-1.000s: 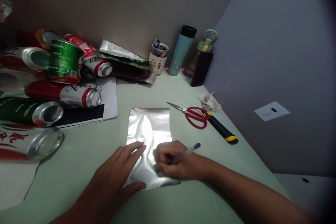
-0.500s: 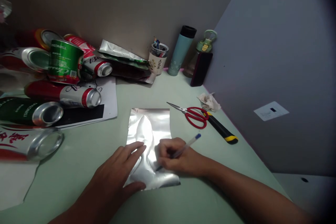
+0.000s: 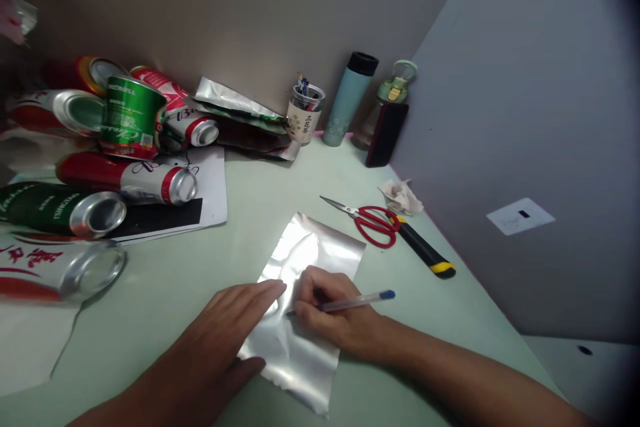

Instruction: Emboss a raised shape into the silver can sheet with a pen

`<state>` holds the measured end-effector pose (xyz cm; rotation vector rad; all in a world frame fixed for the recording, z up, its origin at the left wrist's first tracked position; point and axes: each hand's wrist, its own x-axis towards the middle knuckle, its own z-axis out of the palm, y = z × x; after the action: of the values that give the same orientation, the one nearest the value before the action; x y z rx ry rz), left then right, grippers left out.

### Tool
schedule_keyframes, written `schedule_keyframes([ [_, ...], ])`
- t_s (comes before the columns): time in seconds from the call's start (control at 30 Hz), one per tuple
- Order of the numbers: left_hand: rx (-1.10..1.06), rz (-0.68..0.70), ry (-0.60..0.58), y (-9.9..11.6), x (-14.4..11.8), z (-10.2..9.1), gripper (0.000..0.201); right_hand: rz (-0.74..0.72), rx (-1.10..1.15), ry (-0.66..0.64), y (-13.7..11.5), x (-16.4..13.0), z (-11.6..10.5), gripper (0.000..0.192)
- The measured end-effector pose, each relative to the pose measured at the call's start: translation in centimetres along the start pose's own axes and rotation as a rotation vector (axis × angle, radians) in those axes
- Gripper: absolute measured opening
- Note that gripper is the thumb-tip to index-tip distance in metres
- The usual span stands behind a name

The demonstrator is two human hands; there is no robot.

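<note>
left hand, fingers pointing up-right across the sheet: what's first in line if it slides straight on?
The left hand lies flat on the silver sheet, fingertips aimed at the right hand holding the pen. It would likely meet that hand's fingers almost at once; they look nearly touching.

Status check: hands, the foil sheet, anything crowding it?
Left hand flat on silver sheet, pinning it. Right hand grips pen, tip on sheet. Sheet lies angled on table. Scissors and knife apart, right of it.
</note>
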<state>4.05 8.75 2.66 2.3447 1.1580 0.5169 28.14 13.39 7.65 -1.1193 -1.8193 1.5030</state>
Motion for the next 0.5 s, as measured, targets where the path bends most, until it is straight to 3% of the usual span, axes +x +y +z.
schedule_keyframes([
  [0.27, 0.043, -0.087, 0.132, 1.7, 1.1, 1.3, 0.054, -0.011, -0.013, 0.045, 1.0, -0.1, 0.5, 0.022],
  [0.5, 0.061, -0.071, 0.032, 1.0, 0.9, 1.2, 0.084, 0.053, 0.072, 0.053, 0.8, 0.0, 0.5, 0.021],
])
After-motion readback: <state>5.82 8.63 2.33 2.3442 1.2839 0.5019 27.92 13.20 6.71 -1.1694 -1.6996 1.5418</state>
